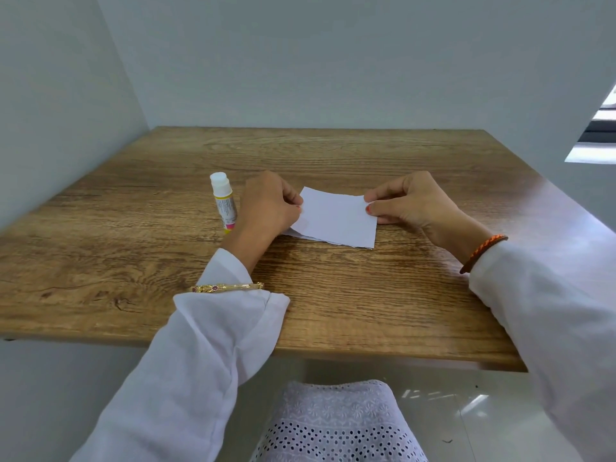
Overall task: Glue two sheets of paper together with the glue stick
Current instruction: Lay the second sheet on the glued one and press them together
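Both hands point(270, 203) point(410, 201) pinch paper point(336, 220) between.

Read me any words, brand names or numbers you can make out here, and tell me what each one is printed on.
Glue stick label: there is print, too small and blurred to read.
Sheets of paper held in both hands: blank on the side that shows.
No other text is visible on the table.

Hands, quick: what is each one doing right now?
Left hand: pinching the left edge of the paper.
Right hand: pinching the paper's right edge.
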